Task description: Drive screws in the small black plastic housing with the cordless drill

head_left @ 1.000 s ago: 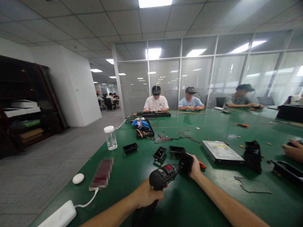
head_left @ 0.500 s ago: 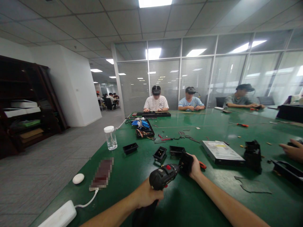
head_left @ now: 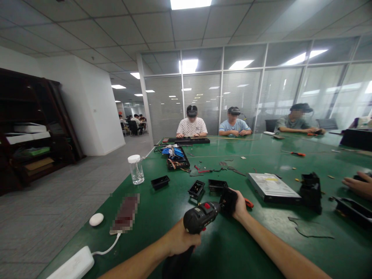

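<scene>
My left hand (head_left: 183, 239) is closed around the grip of a black cordless drill (head_left: 200, 217) with a red switch on top. The drill points away to the right, and its tip meets a small black plastic housing (head_left: 229, 201). Wrapped round the right side of that housing is my right hand (head_left: 239, 205), holding it tilted above the table. Just beyond it stand two more black housings, one with small brass-coloured bits inside (head_left: 196, 189) and one on its right (head_left: 217, 185). An orange-handled tool (head_left: 248, 202) lies partly behind my right hand.
The green table (head_left: 157, 242) carries a black tray (head_left: 160, 182), a clear jar (head_left: 136, 170), a phone (head_left: 125, 215) on a cable, a power strip (head_left: 74, 264) and a metal disc drive (head_left: 273, 186). Another person's hand (head_left: 359, 186) is at the right edge. Several people sit around.
</scene>
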The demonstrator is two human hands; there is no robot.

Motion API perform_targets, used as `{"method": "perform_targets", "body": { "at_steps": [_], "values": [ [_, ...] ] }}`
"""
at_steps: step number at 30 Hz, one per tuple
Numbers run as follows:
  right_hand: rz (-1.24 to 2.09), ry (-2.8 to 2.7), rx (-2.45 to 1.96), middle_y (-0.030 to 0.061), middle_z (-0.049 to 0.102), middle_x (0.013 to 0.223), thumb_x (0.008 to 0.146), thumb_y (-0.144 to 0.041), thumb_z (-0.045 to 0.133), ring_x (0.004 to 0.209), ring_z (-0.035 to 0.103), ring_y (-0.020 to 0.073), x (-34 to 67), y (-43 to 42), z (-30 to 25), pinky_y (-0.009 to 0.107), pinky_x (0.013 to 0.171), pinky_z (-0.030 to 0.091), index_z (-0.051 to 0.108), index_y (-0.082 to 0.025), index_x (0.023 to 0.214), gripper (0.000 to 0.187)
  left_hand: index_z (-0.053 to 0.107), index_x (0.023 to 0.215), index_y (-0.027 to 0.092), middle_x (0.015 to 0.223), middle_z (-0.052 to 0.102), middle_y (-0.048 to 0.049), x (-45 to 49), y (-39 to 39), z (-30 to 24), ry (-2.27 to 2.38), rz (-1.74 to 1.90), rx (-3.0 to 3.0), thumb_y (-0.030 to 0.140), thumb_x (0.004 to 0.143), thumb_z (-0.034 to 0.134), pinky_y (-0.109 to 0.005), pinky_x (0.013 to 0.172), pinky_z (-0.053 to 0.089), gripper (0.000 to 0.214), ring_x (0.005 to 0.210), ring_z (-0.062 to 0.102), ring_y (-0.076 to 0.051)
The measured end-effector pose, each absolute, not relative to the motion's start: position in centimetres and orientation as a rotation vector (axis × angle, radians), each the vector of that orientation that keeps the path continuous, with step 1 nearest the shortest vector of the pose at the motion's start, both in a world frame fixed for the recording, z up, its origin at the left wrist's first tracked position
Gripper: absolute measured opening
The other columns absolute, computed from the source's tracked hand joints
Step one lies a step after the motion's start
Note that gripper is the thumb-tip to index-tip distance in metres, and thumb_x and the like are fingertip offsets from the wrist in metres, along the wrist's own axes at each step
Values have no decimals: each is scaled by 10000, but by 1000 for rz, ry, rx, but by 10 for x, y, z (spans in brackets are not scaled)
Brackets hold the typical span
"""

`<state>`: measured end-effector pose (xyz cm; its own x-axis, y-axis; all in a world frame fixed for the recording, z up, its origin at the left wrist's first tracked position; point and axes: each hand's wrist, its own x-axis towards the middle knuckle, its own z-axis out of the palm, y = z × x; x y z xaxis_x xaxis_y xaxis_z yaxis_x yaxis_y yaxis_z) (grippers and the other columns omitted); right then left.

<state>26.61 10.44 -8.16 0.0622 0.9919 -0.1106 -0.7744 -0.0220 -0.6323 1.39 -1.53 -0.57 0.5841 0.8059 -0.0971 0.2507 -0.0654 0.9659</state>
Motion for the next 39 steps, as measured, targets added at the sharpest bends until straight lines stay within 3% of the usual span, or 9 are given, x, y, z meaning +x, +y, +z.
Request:
{"method": "perform_targets", "body": {
  "at_steps": [5,39],
  "values": [
    [1494,-417,-643,-20,561,513,662,-291,507,449,513,153,266,104,-80,286,445,402,582,-203,695,121,525,743,140,572,470,36,14,-14,-8,907,573,1588,130,572,513,-208,487,340,172,503,440,-89],
    [1486,-435,-636,-15,589,556,661,-300,493,464,529,165,266,104,-80,302,445,409,594,-204,754,168,513,679,143,564,476,33,15,-16,-3,905,576,1647,123,573,505,-215,505,347,108,521,439,-93]
  ]
}}
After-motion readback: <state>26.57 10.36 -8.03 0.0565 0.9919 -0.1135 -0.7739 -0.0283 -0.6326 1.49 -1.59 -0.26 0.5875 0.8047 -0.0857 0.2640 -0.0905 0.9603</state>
